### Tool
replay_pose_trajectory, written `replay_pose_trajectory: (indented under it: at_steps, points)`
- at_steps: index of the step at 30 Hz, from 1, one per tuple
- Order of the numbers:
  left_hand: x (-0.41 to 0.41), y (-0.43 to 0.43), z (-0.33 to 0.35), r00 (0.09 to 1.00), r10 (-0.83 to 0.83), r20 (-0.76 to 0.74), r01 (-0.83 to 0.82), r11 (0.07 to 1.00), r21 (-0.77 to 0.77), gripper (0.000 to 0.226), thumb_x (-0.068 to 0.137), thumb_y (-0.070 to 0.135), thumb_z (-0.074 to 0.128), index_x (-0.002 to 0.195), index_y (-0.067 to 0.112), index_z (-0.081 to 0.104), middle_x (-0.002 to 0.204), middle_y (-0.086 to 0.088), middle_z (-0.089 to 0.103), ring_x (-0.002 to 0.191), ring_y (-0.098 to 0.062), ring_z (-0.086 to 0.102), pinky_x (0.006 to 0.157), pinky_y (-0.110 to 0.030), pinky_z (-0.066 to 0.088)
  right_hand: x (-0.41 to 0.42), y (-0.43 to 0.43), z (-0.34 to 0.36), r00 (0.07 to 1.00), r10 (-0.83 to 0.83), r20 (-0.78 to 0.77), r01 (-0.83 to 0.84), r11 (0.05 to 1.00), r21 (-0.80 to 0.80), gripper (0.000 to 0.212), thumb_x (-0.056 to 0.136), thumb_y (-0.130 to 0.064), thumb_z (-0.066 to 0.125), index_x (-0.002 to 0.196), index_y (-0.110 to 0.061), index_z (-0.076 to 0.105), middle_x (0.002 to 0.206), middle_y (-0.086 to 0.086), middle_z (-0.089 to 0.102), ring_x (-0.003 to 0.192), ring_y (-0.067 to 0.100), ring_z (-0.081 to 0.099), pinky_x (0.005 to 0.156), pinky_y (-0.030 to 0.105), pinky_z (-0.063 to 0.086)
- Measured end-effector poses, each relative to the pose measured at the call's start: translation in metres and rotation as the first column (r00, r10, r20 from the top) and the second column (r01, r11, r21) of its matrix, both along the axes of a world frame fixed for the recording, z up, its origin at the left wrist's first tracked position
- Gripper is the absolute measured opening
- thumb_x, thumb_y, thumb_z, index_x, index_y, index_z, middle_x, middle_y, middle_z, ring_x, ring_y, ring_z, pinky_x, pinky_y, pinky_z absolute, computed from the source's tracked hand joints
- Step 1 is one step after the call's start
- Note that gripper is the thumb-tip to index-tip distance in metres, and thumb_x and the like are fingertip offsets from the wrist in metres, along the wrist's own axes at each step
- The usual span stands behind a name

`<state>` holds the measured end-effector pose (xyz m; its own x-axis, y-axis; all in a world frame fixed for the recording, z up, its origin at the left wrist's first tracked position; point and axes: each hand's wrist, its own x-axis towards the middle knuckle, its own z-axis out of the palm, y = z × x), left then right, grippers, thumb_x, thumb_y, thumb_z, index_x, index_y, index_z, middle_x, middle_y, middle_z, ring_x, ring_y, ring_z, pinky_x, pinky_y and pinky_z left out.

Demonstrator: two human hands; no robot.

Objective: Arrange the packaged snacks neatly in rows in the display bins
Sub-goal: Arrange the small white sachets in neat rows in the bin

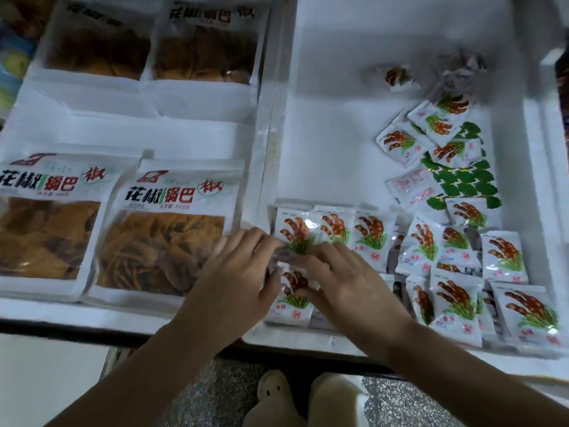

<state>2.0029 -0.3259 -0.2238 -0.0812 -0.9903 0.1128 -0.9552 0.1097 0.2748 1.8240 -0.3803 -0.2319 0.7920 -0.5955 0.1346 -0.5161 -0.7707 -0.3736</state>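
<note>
Large crisp bags (166, 229): four
Small white sachets (369, 238): about twenty, some overlapped
Display bins (323, 134): two

Head cam, close, looks steeply down over bins (400, 32).

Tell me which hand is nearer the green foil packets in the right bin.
Right. The right hand is nearer the camera and left of the green foil packets, on the small white packets; the left hand is farther left.
</note>
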Motion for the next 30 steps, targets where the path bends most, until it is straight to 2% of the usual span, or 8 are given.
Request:
replay_pose_trajectory:
  at_steps: [4, 8, 11, 15, 18, 23, 26, 30]
  points:
    - [-0.012, -0.040, 0.015, 0.998, -0.055, 0.017, 0.056, 0.997, -0.051, 0.021, 0.086, 0.028, 0.041, 0.091, 0.015, 0.057, 0.089, 0.001, 0.054, 0.086, -0.018, 0.050, 0.079, -0.027, 0.031, -0.024, -0.023, 0.013, 0.989, -0.107, 0.099, 0.105, 0.994, 0.018, 0.027, 0.091, -0.029, 0.046, 0.115, -0.017, 0.049, 0.105, 0.003, 0.059, 0.092, 0.017, 0.057, 0.078, 0.027, 0.048]
    - [-0.044, -0.103, 0.017, 0.989, -0.149, -0.015, 0.148, 0.987, -0.063, 0.026, 0.084, 0.028, 0.040, 0.096, 0.013, 0.057, 0.094, -0.003, 0.054, 0.091, -0.020, 0.048, 0.080, -0.030, 0.032, -0.072, -0.078, 0.017, 0.907, -0.399, 0.134, 0.393, 0.917, 0.070, 0.028, 0.092, -0.024, 0.049, 0.116, -0.012, 0.054, 0.109, 0.005, 0.057, 0.096, 0.017, 0.056, 0.080, 0.023, 0.042]
    - [-0.074, -0.152, 0.006, 0.983, -0.178, -0.050, 0.177, 0.984, -0.030, 0.028, 0.087, 0.026, 0.046, 0.108, 0.012, 0.057, 0.108, -0.006, 0.054, 0.101, -0.024, 0.050, 0.085, -0.030, 0.031, -0.106, -0.129, 0.008, 0.836, -0.549, 0.000, 0.547, 0.832, 0.091, 0.037, 0.090, -0.013, 0.057, 0.125, -0.005, 0.049, 0.120, 0.013, 0.052, 0.110, 0.029, 0.051, 0.087, 0.029, 0.038]
    - [-0.107, -0.213, -0.016, 0.981, -0.142, -0.129, 0.157, 0.981, 0.115, 0.044, 0.094, 0.029, 0.054, 0.133, 0.013, 0.042, 0.138, -0.004, 0.042, 0.127, -0.023, 0.038, 0.103, -0.033, 0.028, -0.134, -0.191, -0.010, 0.764, -0.609, -0.214, 0.634, 0.770, 0.072, 0.059, 0.091, -0.023, 0.058, 0.141, -0.009, 0.031, 0.141, 0.013, 0.038, 0.131, 0.030, 0.032, 0.108, 0.035, 0.025]
    - [-0.125, -0.247, -0.027, 0.982, 0.003, -0.187, 0.032, 0.983, 0.182, 0.054, 0.092, 0.037, 0.055, 0.136, 0.011, 0.037, 0.141, -0.009, 0.040, 0.130, -0.025, 0.034, 0.104, -0.037, 0.028, -0.136, -0.215, -0.022, 0.760, -0.594, -0.264, 0.632, 0.770, 0.088, 0.070, 0.089, -0.032, 0.060, 0.145, -0.011, 0.024, 0.148, 0.010, 0.032, 0.136, 0.028, 0.027, 0.112, 0.036, 0.022]
    - [-0.144, -0.275, -0.034, 0.942, 0.194, -0.273, -0.139, 0.968, 0.208, 0.070, 0.079, 0.030, 0.074, 0.133, 0.006, 0.037, 0.133, -0.013, 0.043, 0.124, -0.028, 0.039, 0.095, -0.027, 0.034, -0.130, -0.221, -0.026, 0.748, -0.603, -0.278, 0.609, 0.790, -0.076, 0.050, 0.093, -0.037, 0.051, 0.139, -0.022, 0.038, 0.136, 0.005, 0.045, 0.119, 0.028, 0.042, 0.097, 0.038, 0.039]
    - [-0.144, -0.279, -0.027, 0.840, 0.337, -0.424, -0.191, 0.917, 0.351, 0.057, 0.072, 0.018, 0.082, 0.116, 0.005, 0.048, 0.112, -0.003, 0.056, 0.095, -0.016, 0.053, 0.060, -0.006, 0.038, -0.136, -0.212, -0.012, 0.751, -0.610, -0.252, 0.609, 0.788, -0.093, 0.040, 0.096, -0.045, 0.041, 0.129, -0.022, 0.047, 0.113, 0.002, 0.059, 0.099, 0.025, 0.057, 0.076, 0.036, 0.049]
    - [-0.131, -0.266, -0.023, 0.682, 0.431, -0.591, -0.174, 0.880, 0.441, 0.021, 0.072, 0.011, 0.079, 0.082, 0.013, 0.061, 0.084, -0.004, 0.067, 0.073, -0.018, 0.060, 0.068, -0.031, 0.052, -0.147, -0.200, 0.003, 0.743, -0.647, -0.168, 0.648, 0.759, -0.058, 0.039, 0.096, -0.048, 0.039, 0.108, -0.012, 0.050, 0.073, 0.000, 0.056, 0.065, 0.024, 0.058, 0.057, 0.034, 0.048]
